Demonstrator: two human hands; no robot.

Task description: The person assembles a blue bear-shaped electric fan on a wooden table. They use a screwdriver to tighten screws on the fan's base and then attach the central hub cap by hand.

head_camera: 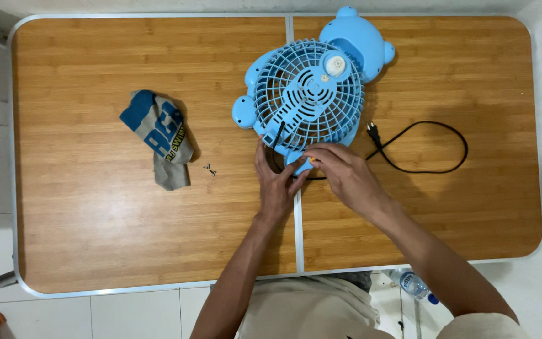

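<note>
A blue plastic fan (308, 94), bear-shaped with a round ribbed grille, is laid flat at the worktop's (95, 238) far middle. Its near edge is steadied by the left hand (275, 185), fingers curled against the casing. The right hand (345, 171) is pinched shut on a small orange-tipped tool (309, 162) there. Two tiny screws (210, 169) left of the fan could be knocked off the smooth wood by a sleeve. A crumpled cloth (158, 138) lies beyond; the black cord (421, 147) loops rightward.
</note>
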